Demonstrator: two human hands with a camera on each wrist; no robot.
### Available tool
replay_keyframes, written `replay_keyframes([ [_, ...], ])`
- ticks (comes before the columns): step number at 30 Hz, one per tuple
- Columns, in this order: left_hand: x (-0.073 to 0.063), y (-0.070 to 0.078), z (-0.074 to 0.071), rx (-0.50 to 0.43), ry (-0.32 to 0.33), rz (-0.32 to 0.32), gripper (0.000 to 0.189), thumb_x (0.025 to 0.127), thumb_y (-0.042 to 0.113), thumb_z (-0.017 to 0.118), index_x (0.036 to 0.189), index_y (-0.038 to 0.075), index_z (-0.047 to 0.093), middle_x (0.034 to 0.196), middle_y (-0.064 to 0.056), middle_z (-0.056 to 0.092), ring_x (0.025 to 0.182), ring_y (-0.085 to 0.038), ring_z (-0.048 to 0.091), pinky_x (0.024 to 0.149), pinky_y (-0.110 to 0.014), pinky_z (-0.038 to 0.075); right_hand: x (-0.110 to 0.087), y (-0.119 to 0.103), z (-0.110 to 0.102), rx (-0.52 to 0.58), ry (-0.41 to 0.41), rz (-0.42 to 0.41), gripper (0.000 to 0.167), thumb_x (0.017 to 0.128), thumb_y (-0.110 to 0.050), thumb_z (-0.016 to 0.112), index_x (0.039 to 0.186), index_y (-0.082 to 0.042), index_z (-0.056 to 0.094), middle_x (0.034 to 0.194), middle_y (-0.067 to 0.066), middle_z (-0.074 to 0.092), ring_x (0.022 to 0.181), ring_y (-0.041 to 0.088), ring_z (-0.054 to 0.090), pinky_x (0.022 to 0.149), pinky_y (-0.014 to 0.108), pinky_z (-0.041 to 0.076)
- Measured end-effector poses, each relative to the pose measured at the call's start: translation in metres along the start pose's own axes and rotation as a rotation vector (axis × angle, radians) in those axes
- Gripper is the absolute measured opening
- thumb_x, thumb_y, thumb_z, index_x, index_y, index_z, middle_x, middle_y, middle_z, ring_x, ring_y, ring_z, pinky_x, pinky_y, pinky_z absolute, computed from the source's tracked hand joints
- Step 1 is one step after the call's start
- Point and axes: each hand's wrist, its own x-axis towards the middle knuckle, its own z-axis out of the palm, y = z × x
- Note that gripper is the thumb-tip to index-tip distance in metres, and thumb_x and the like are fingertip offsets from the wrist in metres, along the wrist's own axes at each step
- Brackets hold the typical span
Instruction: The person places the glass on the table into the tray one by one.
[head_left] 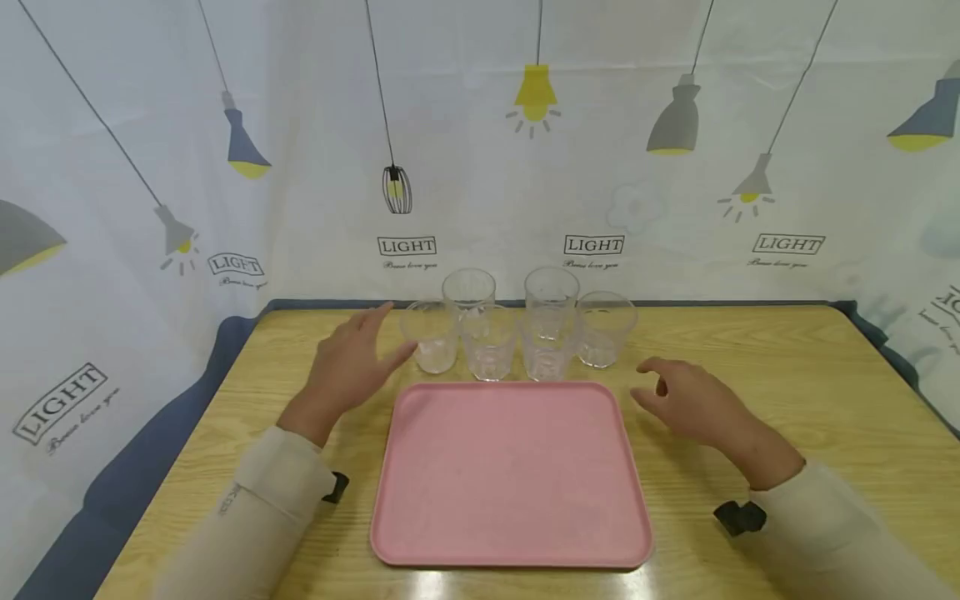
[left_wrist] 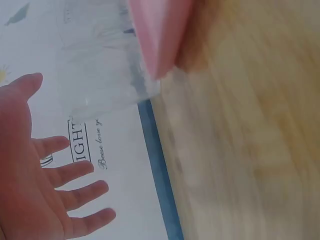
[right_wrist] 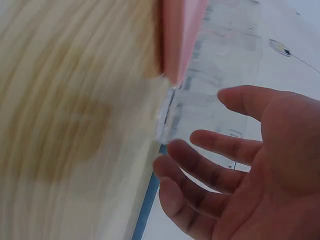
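Several clear drinking glasses stand upright in a tight cluster behind a pink tray. My left hand (head_left: 348,360) is beside the leftmost glass (head_left: 435,350), its fingers spread and holding nothing. The thumb overlaps that glass's edge in the head view; whether it touches cannot be told. In the left wrist view the fingers of the left hand (left_wrist: 40,180) are extended near a blurred glass (left_wrist: 100,80). To the right of the rightmost glass (head_left: 600,346), my right hand (head_left: 690,402) hovers with loosely bent fingers, apart from it and holding nothing.
The pink tray (head_left: 513,475) lies flat between the forearms on a wooden table (head_left: 757,342). Behind the table hangs a white cloth (head_left: 480,192) printed with lamps. A dark blue border (head_left: 720,303) runs along the table's back edge.
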Motion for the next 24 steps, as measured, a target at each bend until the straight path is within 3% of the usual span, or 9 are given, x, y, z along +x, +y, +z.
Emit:
replay_keyframes([
  [3, 0.007, 0.006, 0.005, -0.076, -0.009, -0.006, 0.09, 0.092, 0.077, 0.04, 0.161, 0.024, 0.017, 0.162, -0.017, 0.028, 0.145, -0.044, 0.033, 0.112, -0.068, 0.03, -0.001, -0.006, 0.003, 0.102, -0.079, -0.015, 0.057, 0.101, -0.034, 0.058, 0.143, 0.003, 0.046, 0.079, 0.005, 0.065, 0.061, 0.014, 0.056, 0.058, 0.031, 0.046],
  [9, 0.018, 0.016, 0.012, -0.176, -0.021, -0.017, 0.09, 0.093, 0.07, 0.05, 0.162, 0.024, 0.014, 0.165, -0.015, 0.023, 0.145, -0.043, 0.035, 0.113, -0.062, 0.034, -0.002, -0.011, 0.009, 0.164, -0.117, -0.028, 0.069, 0.1, -0.033, 0.06, 0.153, 0.001, 0.031, 0.074, 0.003, 0.061, 0.06, 0.014, 0.054, 0.056, 0.03, 0.045],
  [16, 0.03, 0.03, 0.013, -0.148, -0.086, -0.001, 0.095, 0.093, 0.067, 0.053, 0.162, 0.02, 0.009, 0.165, -0.017, 0.023, 0.146, -0.042, 0.032, 0.116, -0.061, 0.031, -0.005, -0.009, 0.02, 0.192, -0.174, -0.086, 0.07, 0.098, -0.023, 0.063, 0.154, 0.003, 0.029, 0.065, -0.002, 0.056, 0.055, 0.01, 0.049, 0.055, 0.027, 0.043],
  [24, 0.034, 0.034, 0.01, -0.14, -0.16, -0.037, 0.101, 0.089, 0.069, 0.057, 0.162, 0.021, 0.007, 0.153, -0.015, 0.046, 0.134, -0.04, 0.051, 0.109, -0.061, 0.04, -0.003, -0.008, 0.028, 0.307, -0.264, -0.114, 0.077, 0.097, -0.018, 0.065, 0.155, 0.007, 0.021, 0.065, -0.001, 0.056, 0.056, 0.011, 0.049, 0.052, 0.025, 0.043],
])
